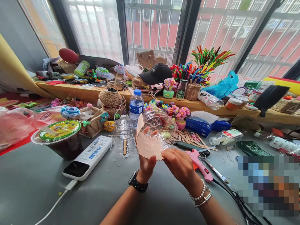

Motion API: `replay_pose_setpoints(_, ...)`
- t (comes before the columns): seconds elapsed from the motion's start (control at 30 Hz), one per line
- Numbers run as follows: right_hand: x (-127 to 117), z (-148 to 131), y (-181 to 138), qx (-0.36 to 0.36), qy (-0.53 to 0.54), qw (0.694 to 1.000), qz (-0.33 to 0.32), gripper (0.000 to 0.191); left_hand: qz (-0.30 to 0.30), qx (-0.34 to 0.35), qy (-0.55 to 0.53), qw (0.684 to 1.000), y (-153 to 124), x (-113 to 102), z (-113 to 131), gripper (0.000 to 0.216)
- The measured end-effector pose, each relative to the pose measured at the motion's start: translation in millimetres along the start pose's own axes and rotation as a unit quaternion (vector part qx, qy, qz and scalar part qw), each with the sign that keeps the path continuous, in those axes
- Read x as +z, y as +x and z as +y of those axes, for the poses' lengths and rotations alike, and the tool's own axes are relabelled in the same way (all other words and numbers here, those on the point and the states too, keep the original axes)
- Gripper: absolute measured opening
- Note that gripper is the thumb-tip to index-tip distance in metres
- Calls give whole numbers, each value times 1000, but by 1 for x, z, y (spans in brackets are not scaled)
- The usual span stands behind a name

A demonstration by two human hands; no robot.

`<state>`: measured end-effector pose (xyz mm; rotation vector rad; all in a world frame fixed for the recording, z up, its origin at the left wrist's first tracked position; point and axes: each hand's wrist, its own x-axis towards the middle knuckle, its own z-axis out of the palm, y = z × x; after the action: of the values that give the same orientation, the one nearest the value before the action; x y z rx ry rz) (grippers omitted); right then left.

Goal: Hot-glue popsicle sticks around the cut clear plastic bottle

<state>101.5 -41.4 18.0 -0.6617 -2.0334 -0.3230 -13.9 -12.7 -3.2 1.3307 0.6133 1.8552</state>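
Note:
In front of me is a clear plastic bottle piece, tilted, with its round ribbed base facing away. A row of pale wooden craft sticks lines its near side, their rounded ends forming a scalloped edge. My left hand is closed around the piece from below, with the thumb at the stick ends and some fingers showing through the plastic. With fingertips pressed together, my right hand grips the right end of the stick row. Right of that hand, a pink hot glue gun lies on the grey table.
Scissors and loose craft sticks lie to the right. On the left are a lidded drink cup, a white power bank with a cable and another clear bottle piece. Behind stand a water bottle and twine.

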Motion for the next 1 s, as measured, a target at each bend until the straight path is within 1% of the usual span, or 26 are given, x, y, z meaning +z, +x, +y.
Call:
replay_pose_setpoints(0.2,0,1,0,17,12,1000,6,23,4,26,32,999,-1,-3,-3,76)
replay_pose_setpoints(0.3,-1,1,0,20,23,999,10,23,4,38,58,998,1,-1,1,76)
replay_pose_setpoints(0.37,-1,1,0,21,29,999,7,22,2,41,56,998,2,1,5,76)
replay_pose_setpoints(0.43,-1,1,0,19,28,999,3,21,4,32,48,998,2,3,8,78)
replay_pose_setpoints(0.57,-1,1,0,11,18,1000,2,22,30,-18,38,999,0,3,7,84)
replay_pose_setpoints(0.63,-1,1,0,9,12,1000,1,23,38,-32,36,998,-1,1,6,85)
replay_pose_setpoints(0.83,-1,1,1,4,-1,1000,-1,22,15,-11,17,1000,-1,0,3,81)
replay_pose_setpoints(1.0,0,1,1,2,-8,1000,0,21,15,-27,28,999,-1,0,3,81)
